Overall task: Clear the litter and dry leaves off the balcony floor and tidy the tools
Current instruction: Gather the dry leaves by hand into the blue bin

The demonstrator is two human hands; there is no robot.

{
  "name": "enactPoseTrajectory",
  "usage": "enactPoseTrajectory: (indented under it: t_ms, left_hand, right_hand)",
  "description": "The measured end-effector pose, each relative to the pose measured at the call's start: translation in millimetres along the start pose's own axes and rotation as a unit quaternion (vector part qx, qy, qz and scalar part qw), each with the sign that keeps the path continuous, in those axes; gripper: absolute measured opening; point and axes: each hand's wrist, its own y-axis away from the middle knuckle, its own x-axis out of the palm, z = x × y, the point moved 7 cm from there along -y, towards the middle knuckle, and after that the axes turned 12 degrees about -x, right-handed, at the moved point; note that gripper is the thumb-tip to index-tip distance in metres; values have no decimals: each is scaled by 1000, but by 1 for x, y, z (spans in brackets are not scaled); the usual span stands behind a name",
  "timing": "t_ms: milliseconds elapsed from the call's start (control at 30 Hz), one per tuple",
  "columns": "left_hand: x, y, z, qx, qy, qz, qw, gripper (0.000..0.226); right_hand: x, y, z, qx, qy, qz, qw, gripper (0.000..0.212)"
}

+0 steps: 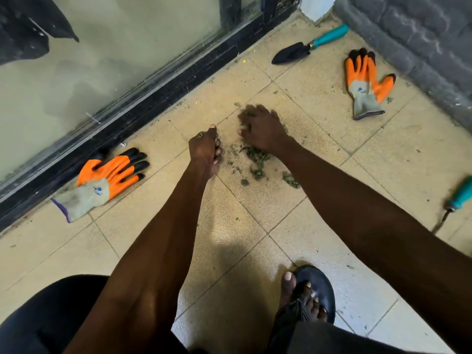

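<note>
A small heap of dry green leaf bits (258, 159) lies on the beige tiled floor (229, 226) in the middle of the view. My left hand (205, 148) is curled into a fist just left of the heap, with a few leaf bits showing by the thumb. My right hand (260, 126) is blurred and lies on the far end of the heap, fingers bent down over the leaves. An orange and grey work glove (107, 180) lies at the left by the door track. A second such glove (365, 83) lies at the upper right.
A black trowel with a teal handle (306, 46) lies near the far corner. Another teal-handled tool (457, 198) pokes in at the right edge. A sliding glass door and its dark track (143, 106) run along the left; a grey brick wall (421, 47) stands at the right. My sandalled foot (306, 295) is at the bottom.
</note>
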Motion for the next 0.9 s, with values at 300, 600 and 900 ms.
enactPoseTrajectory:
  t_ms: [300,600,900]
  left_hand:
    - [21,6,16,-55,45,2,997,32]
    - [45,19,44,-105,49,53,992,32]
    - [42,20,49,-111,59,47,991,31]
  right_hand:
    - [-30,131,-68,228,-250,-115,934,85]
    - [34,150,-54,230,-158,51,959,118]
    - [-3,128,-71,190,-255,11,948,130]
